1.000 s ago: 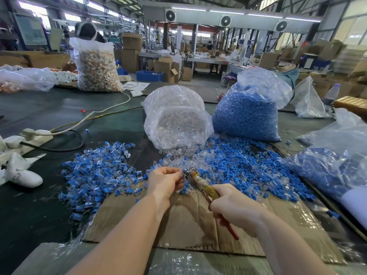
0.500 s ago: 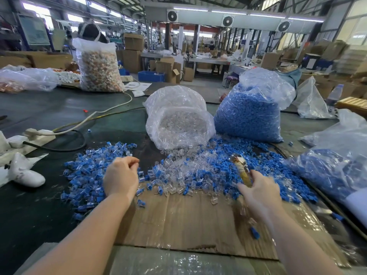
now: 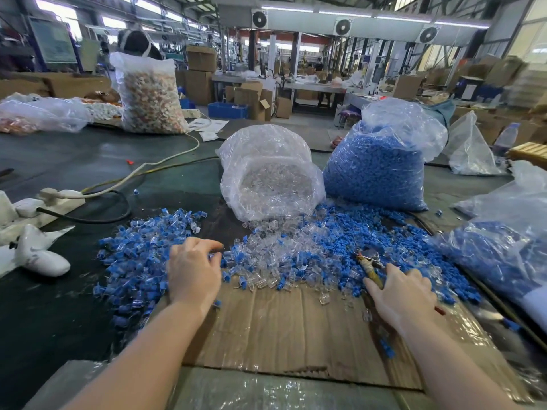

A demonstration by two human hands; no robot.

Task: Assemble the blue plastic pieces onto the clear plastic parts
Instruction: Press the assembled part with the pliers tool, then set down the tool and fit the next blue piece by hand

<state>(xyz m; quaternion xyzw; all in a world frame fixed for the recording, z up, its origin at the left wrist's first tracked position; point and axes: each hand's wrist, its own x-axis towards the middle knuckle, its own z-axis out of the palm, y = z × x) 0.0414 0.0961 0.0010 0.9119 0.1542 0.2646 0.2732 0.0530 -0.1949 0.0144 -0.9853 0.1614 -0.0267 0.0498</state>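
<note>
The left hand (image 3: 194, 270) is being held over the right edge of the heap of assembled pieces (image 3: 142, 255), at about 9 o'clock from the middle of the cardboard sheet (image 3: 284, 327). Its fingers are being kept loosely curled with the tips down among the parts; whether anything is being pinched cannot be told. The right hand (image 3: 399, 294) is being rested at about 3 o'clock, and a tool with a yellowish handle (image 3: 368, 266) is being gripped in it — the tool's tip is being pointed into the loose blue plastic pieces (image 3: 370, 241).

The clear plastic parts (image 3: 275, 253) are being kept in a loose heap between the two hands, at 12 o'clock of the cardboard, mixed with blue ones at the edges. Just behind them a bag of clear parts (image 3: 269, 173) is being left lying open toward the person, and a bag of blue pieces (image 3: 379, 164) is being stood upright at about 1 o'clock, touching it. A further bag with blue contents (image 3: 503, 250) is being kept at 3 o'clock on the desk (image 3: 74, 161). At 9 o'clock, well apart from the heaps, a white power strip (image 3: 62, 195) with its cables is being left — details there are too small to tell.
</note>
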